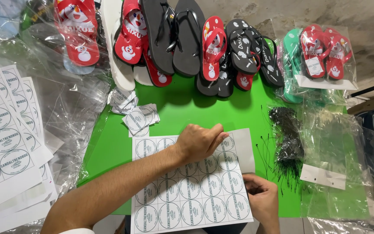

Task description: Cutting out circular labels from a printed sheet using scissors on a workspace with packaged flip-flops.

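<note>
Sheet of round printed paper labels (191,186), white, on green table (187,108): left hand (200,141) pinches its top edge; right hand (262,199) grips the lower right corner. Flip-flops (187,39) behind.

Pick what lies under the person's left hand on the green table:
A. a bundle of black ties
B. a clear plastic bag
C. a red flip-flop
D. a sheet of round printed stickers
D: the left hand rests near the top edge of the sticker sheet, while the right hand holds its lower right corner; the black ties lie apart, to the right.
</note>
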